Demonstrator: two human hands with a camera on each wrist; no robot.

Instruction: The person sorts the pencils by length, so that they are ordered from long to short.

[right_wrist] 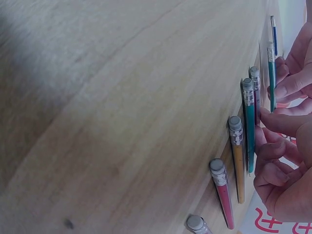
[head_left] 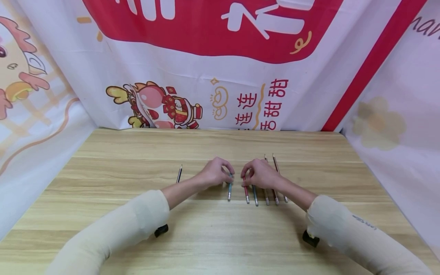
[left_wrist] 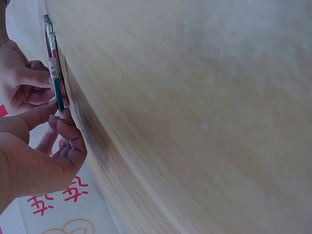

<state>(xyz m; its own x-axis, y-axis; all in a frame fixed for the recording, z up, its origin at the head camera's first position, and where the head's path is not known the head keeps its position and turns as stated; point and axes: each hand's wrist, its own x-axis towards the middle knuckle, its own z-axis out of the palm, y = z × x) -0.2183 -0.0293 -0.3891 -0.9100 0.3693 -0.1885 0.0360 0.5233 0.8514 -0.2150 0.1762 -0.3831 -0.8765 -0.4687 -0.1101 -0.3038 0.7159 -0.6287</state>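
Observation:
My left hand [head_left: 215, 172] pinches a teal pencil [head_left: 230, 191] between thumb and fingertips at the middle of the table. Its eraser end points toward me, and the left wrist view shows the same teal pencil [left_wrist: 56, 87] close up. Just to the right, my right hand [head_left: 260, 174] pinches a red pencil [head_left: 246, 194], eraser end also toward me. Beside and partly under the right hand lie several more pencils, including another teal pencil [right_wrist: 249, 122], a yellow pencil [right_wrist: 238, 163] and a dark red pencil [right_wrist: 223, 195].
A dark pencil [head_left: 179, 174] lies apart, beyond my left forearm. The wooden table [head_left: 206, 236] meets a printed cloth [head_left: 192, 65] at its back, and similar cloth hangs at both sides.

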